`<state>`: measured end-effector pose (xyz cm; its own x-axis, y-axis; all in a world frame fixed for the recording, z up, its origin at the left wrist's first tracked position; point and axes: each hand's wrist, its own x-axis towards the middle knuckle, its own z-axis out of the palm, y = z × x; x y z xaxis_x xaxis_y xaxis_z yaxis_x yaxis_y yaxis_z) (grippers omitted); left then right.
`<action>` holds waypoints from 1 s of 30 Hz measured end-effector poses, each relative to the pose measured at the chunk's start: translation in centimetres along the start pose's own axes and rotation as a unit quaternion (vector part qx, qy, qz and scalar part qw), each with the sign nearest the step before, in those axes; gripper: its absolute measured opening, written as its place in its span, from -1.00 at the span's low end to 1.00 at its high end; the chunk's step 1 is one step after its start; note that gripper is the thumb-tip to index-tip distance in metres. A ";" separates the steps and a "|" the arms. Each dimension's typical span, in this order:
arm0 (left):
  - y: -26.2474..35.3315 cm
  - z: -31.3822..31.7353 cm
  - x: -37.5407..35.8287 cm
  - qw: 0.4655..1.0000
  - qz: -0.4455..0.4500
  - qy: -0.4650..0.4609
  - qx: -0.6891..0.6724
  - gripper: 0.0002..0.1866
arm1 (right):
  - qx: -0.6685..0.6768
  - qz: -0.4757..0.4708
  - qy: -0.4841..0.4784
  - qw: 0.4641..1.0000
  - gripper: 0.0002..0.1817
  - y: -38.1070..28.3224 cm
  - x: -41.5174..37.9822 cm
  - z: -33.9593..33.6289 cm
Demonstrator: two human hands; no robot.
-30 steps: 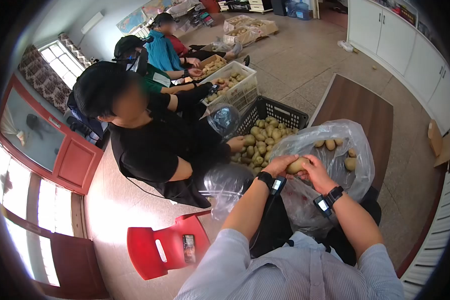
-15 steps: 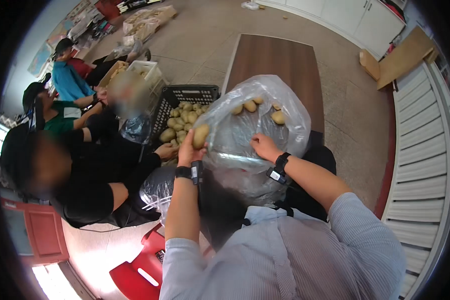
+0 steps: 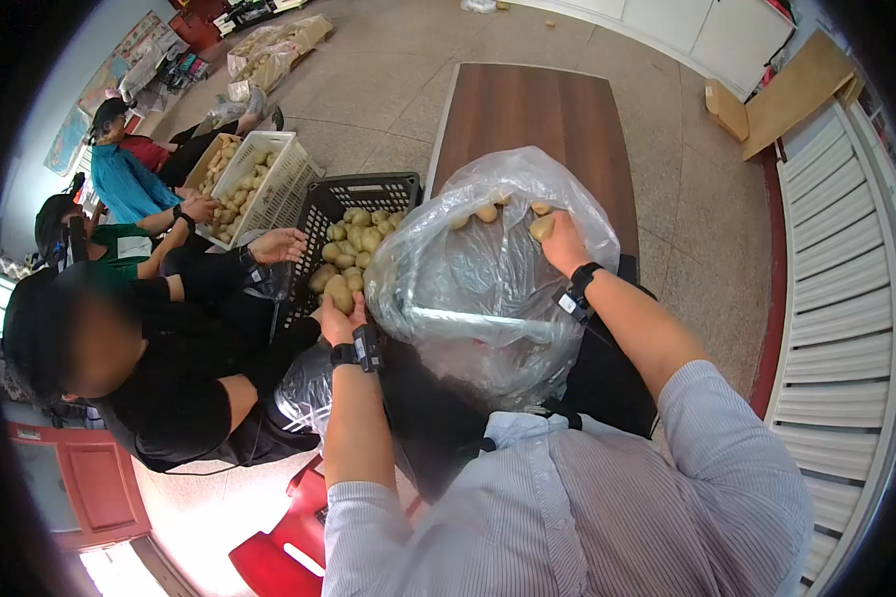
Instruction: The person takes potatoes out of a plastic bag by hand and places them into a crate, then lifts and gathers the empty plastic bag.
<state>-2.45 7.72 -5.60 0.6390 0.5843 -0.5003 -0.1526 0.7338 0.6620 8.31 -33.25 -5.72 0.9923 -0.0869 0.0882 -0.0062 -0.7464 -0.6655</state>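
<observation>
My left hand [image 3: 340,322] is closed around a potato [image 3: 337,292] at the near edge of the black crate [image 3: 314,214]. More potatoes [image 3: 356,239] fill part of that crate. Inside the clear plastic bag [image 3: 448,284], my right hand [image 3: 567,249] grips another potato [image 3: 542,229] near the far right side. A few loose potatoes [image 3: 486,213] lie close by in the bag. The bag's mouth is spread wide, and it rests partly on the brown table and partly toward my lap.
The brown table [image 3: 528,109] extends ahead. At my left a co-worker in black has an open hand [image 3: 281,245] beside the crate. A white crate of potatoes [image 3: 289,164] stands farther off, near other seated people. A red chair [image 3: 279,547] is at lower left, a radiator [image 3: 836,328] at right.
My left hand has moved down and left, from the bag's rim to the crate's edge, with a potato in it. My right hand has moved up and right and now holds a potato.
</observation>
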 end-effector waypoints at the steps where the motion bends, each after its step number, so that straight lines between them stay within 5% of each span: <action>1: 0.0 -0.1 0.1 1.000 0.000 0.025 0.001 -0.66 | -0.004 -0.016 0.004 1.000 -0.58 0.5 0.6 0.0; 10: -0.6 -1.1 2.3 0.996 0.030 0.081 0.037 -0.65 | 0.037 -0.037 -0.013 0.999 -0.56 1.8 3.7 -0.5; 14: -0.7 -0.2 2.0 0.991 0.009 0.061 0.121 -0.71 | 0.002 -0.063 -0.026 0.998 -0.59 1.6 4.4 -0.2; 16: -0.8 0.6 1.4 0.985 0.012 0.050 0.165 -0.74 | -0.017 -0.010 -0.126 0.992 -0.50 -1.4 3.8 -2.4; 20: -0.8 2.0 0.3 0.969 0.044 0.025 0.243 -0.74 | -0.062 -0.049 -0.128 0.989 -0.49 -0.8 4.8 -1.0; 23: -0.3 2.6 0.3 0.948 -0.026 -0.016 0.316 -0.75 | -0.069 -0.028 -0.124 0.989 -0.47 0.4 5.6 0.6; 30: -1.5 4.6 -2.1 0.962 0.015 -0.035 0.269 -0.79 | -0.160 0.004 -0.147 0.976 -0.48 -2.2 4.1 0.2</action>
<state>-0.12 3.77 -2.96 0.6921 0.5636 -0.4510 0.2290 0.4210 0.8776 12.45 -31.88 -4.03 0.9845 0.0641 -0.1631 -0.0057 -0.9185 -0.3954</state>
